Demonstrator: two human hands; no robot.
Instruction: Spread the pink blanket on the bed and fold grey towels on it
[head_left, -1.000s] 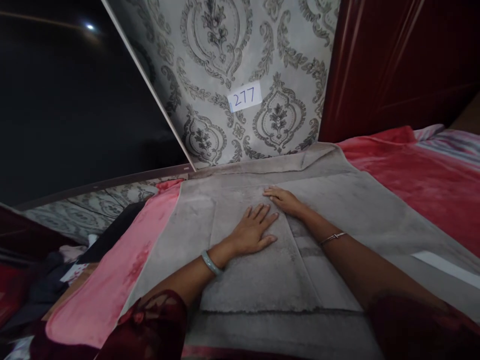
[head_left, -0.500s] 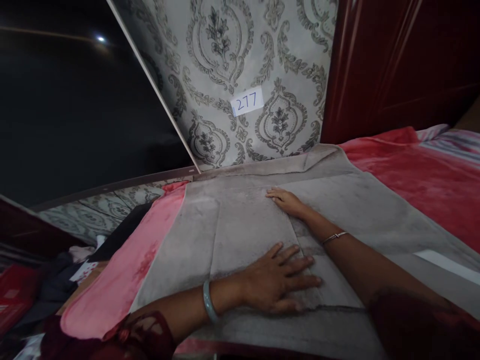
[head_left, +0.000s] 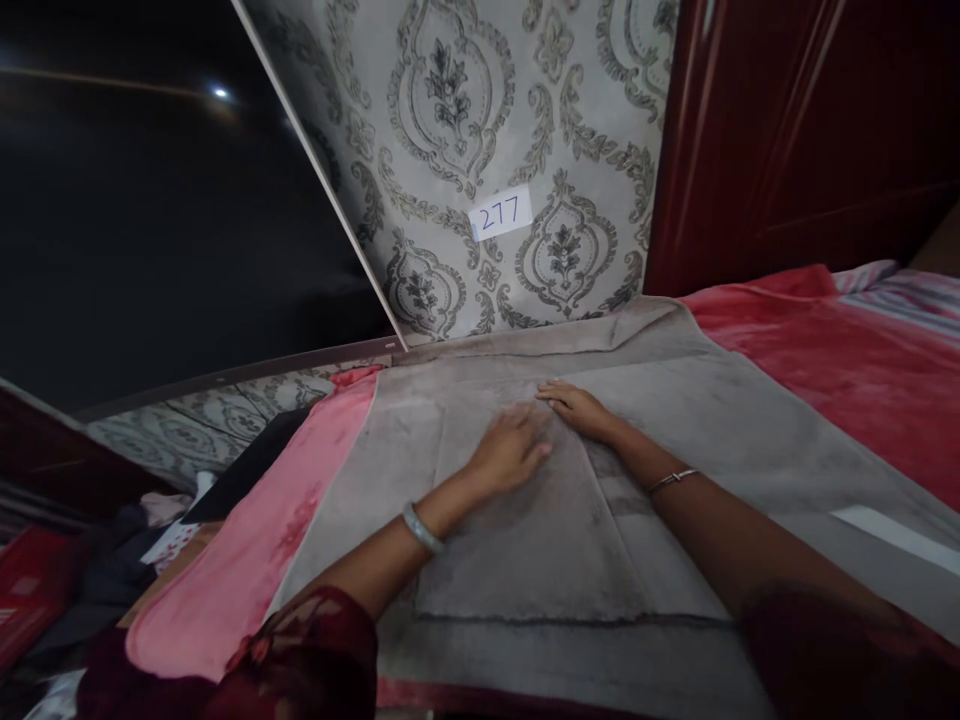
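Observation:
A grey folded cloth point(head_left: 525, 560) lies flat on a larger grey cloth point(head_left: 720, 420), its lower edge running straight across. My left hand point(head_left: 511, 450), with a pale bangle on the wrist, is over the upper part of the folded cloth. Its fingers are stretched out and smeared by motion, the thumb apart. Beside it, my right hand point(head_left: 576, 408) rests palm down near the folded cloth's far right corner, fingers laid flat. Neither hand grips anything. A thin silver bracelet circles the right wrist.
A pink-red blanket point(head_left: 847, 350) shows under the grey cloth on both sides. A large black screen point(head_left: 165, 220) stands at the left. Patterned wallpaper bears a paper label point(head_left: 501, 212) reading 277. A white strip point(head_left: 896, 538) lies at the right. Dark red panelling point(head_left: 795, 130) rises behind.
My left hand has moved away from me across the folded cloth, from its near right part to its far part, close to my right hand. The right hand has hardly moved.

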